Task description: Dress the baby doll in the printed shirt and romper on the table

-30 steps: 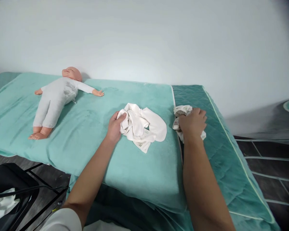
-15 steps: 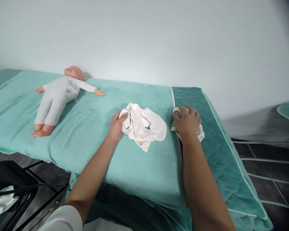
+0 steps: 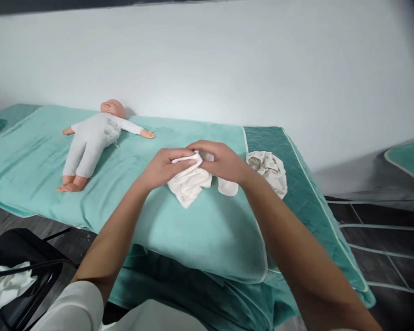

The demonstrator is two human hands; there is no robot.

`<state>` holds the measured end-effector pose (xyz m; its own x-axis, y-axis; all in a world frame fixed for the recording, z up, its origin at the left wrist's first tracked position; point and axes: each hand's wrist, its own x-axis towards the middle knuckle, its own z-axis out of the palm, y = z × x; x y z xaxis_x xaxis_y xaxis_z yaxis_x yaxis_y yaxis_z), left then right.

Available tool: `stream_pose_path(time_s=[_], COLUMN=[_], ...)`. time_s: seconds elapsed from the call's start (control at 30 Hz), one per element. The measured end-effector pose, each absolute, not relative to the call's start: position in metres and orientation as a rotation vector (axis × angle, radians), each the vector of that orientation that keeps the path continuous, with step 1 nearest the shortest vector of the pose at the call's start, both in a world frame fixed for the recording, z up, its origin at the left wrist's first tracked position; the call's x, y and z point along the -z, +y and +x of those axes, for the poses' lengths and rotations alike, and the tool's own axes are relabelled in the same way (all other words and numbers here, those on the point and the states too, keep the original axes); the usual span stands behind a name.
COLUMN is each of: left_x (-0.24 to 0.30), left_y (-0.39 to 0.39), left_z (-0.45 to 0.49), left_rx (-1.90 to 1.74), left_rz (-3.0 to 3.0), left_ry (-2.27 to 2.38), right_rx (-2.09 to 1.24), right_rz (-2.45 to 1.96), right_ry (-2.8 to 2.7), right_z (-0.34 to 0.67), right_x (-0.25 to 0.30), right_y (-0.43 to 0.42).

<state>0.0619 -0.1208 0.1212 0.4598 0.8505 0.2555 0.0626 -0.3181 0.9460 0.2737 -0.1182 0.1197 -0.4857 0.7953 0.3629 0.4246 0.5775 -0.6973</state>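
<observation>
- White baby garment (image 3: 189,186) now meets both hands: my right hand (image 3: 224,161) has come across from the crumpled patterned cloth (image 3: 274,169) to join my left hand (image 3: 163,166).
- Left thumb and fingers pinch its bunched top; right fingers curl over it, but whether they grip I cannot tell.
- Light, even tension should prevent twisting.
- Beneath lies the mint blanket (image 3: 200,239); the doll (image 3: 95,131) rests well apart, leftward.

Diffuse, moderate light is washing the wall (image 3: 193,69), palest around upper centre. Soft shadows are darkening the sheet (image 3: 196,239) just below mid-frame and the wall at right. Black vignetting is occupying the upper right corner. Fine texture is smearing slightly on the white cloth (image 3: 186,186) at centre.
</observation>
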Motion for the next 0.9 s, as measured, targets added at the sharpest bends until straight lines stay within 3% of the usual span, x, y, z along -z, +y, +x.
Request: stream_pose_path(time_s=[0.17,0.37,0.7,0.9], left_x=[-0.174,-0.183,-0.191,-0.168], left_y=[-0.135,-0.143,-0.14,-0.133], left_z=[0.037,0.019,0.001,-0.015], left_rx=[-1.145,-1.36,-1.392,-1.447], left_rz=[2.009,2.266,2.473,2.414], left_ry=[0.896,1.133,1.562,1.523], right_rx=[-0.574,-0.69,-0.06,0.056], right_rz=[-1.061,-1.047,-1.555,-1.789], right_ry=[-2.377,-2.384,-2.102,-2.063], right_z=[0.255,0.244,0.267,0.283], right_x=[-0.185,-0.224,-0.212,-0.191], right_y=[-0.13,-0.16,-0.16,-0.176])
